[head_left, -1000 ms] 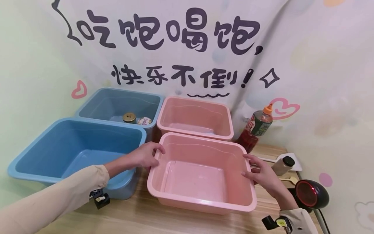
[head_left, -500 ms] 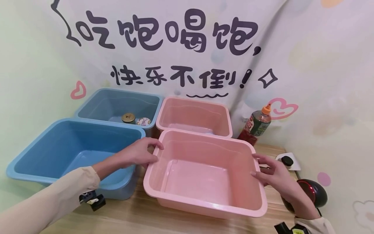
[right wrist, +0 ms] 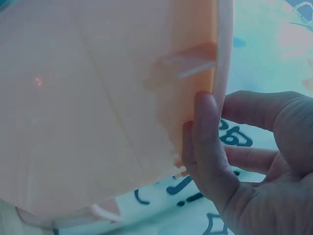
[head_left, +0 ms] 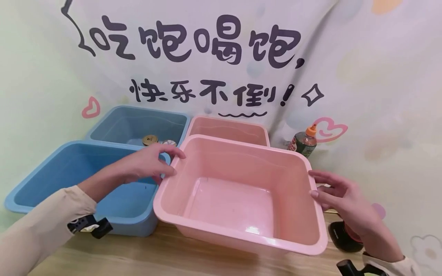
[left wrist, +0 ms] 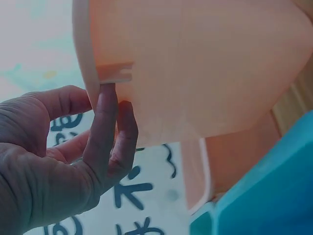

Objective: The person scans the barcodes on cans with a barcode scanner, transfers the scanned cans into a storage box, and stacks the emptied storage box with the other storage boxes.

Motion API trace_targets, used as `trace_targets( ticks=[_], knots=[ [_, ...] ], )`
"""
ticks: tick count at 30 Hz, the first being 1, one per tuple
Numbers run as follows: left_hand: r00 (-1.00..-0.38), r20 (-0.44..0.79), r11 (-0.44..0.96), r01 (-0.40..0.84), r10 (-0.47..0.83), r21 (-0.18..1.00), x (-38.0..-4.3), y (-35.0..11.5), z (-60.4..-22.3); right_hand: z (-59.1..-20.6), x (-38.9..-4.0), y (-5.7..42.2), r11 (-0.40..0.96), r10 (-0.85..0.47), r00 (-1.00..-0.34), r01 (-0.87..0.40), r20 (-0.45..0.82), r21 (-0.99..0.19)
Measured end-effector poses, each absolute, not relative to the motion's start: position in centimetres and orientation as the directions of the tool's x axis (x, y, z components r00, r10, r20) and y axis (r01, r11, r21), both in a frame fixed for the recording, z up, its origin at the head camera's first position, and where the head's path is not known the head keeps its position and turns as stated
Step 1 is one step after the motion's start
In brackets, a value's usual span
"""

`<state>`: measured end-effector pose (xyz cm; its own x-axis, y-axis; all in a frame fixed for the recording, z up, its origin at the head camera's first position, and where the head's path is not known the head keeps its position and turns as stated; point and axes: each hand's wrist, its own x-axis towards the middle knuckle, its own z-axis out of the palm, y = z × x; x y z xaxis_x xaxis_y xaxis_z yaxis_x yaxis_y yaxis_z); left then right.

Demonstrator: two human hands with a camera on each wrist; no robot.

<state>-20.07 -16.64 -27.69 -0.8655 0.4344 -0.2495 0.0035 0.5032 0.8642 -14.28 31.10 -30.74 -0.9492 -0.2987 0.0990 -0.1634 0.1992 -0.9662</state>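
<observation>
Both hands hold a pink plastic basin (head_left: 235, 207) by its two short rims, and nothing lies inside it. The left hand (head_left: 148, 163) pinches the left rim, thumb over the inner side and fingers beneath. On the opposite rim the right hand (head_left: 348, 199) grips the same way. In the left wrist view the left fingers (left wrist: 105, 127) curl under the lip against the outer wall. The right wrist view shows the right fingers (right wrist: 208, 132) pressed below the rim too. The basin is raised, its front edge above the wooden table (head_left: 138, 253).
A blue basin (head_left: 41, 174) stands at left, and a second blue basin (head_left: 117, 122) behind it holds a gold-lidded jar (head_left: 150, 140). Another pink basin (head_left: 231, 130) is partly hidden behind the held one. An orange-capped bottle (head_left: 305, 142) and a black device (head_left: 345, 235) are at right.
The hands have lifted the pink basin from the table, bringing it up and nearer. It now covers more of the rear pink basin and the bottle, and the hands have spread apart in view.
</observation>
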Motion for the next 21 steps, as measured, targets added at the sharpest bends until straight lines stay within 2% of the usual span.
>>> trace_targets(
  ticks=[12, 17, 21],
  knots=[
    [-0.913, -0.138, 0.567, 0.115, 0.384, 0.815, -20.7, -19.4, -23.3, -26.5, -15.1, 29.1, 0.140, -0.333, -0.935, -0.175, 0.120, -0.975],
    [-0.927, -0.113, 0.593, 0.132, 0.358, 0.795, -21.4, -21.1, -22.5, -25.5, -15.6, 27.5, 0.133, -0.352, -0.928, -0.176, 0.119, -0.975],
    [-0.935, -0.098, 0.595, 0.135, 0.342, 0.793, -21.9, -23.1, -22.4, -24.9, -16.2, 25.8, 0.070, -0.377, -0.916, -0.175, 0.137, -0.982]
  ],
)
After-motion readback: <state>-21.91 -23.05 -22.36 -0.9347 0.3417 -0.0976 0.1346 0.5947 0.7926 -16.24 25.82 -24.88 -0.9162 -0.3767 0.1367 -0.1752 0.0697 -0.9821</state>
